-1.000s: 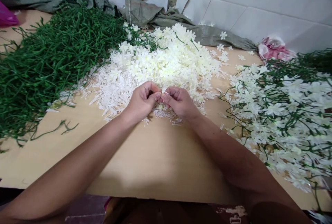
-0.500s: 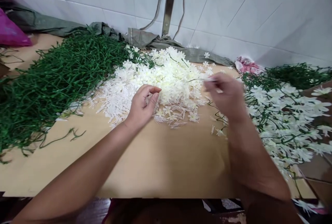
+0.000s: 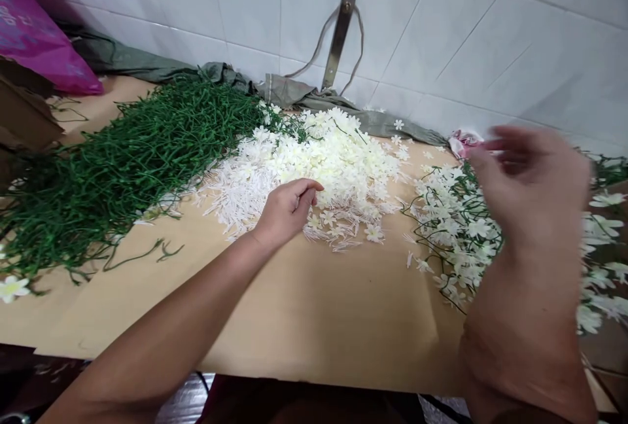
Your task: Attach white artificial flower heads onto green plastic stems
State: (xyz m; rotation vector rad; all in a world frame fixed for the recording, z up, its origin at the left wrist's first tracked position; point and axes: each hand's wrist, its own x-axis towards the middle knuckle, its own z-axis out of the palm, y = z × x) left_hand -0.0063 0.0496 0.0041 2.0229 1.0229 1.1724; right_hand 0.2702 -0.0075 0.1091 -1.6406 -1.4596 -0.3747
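Observation:
My left hand [image 3: 287,209] rests at the near edge of a heap of loose white flower heads [image 3: 333,162], its fingers curled together among the blossoms and the thin white plastic pieces [image 3: 235,192]. What sits between those fingers is hidden. Held in the air at the right is my right hand [image 3: 530,182], blurred by motion, its fingers apart and nothing visible in them. It hovers over a pile of green stems with white flowers attached [image 3: 466,234].
A big heap of bare green stems [image 3: 122,156] covers the table's left side. Grey-green sacking [image 3: 289,91] lies along the tiled wall, below a metal bracket [image 3: 338,38]. A pink bag [image 3: 34,38] and a cardboard box [image 3: 19,116] sit far left. Bare tan tabletop [image 3: 314,306] lies in front.
Both hands were pinching a flower together at the heap. My right hand has swung right and up over the finished stems and now shows nothing; my left hand stayed on the heap.

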